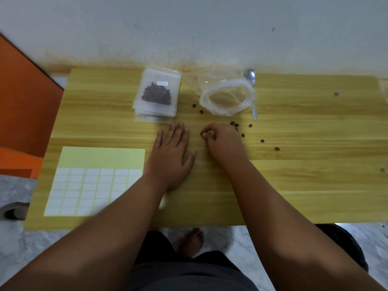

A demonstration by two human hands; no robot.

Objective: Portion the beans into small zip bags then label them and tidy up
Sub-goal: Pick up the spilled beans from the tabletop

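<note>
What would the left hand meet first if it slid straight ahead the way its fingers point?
The left hand lies flat on the table, fingers pointing toward the wall. Just ahead of the fingertips is the near edge of the stack of zip bags, so it would likely meet that first.

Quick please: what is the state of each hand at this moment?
Left hand: open, flat on the table, holding nothing.
Right hand: fingertips pinched on a loose bean.
</note>
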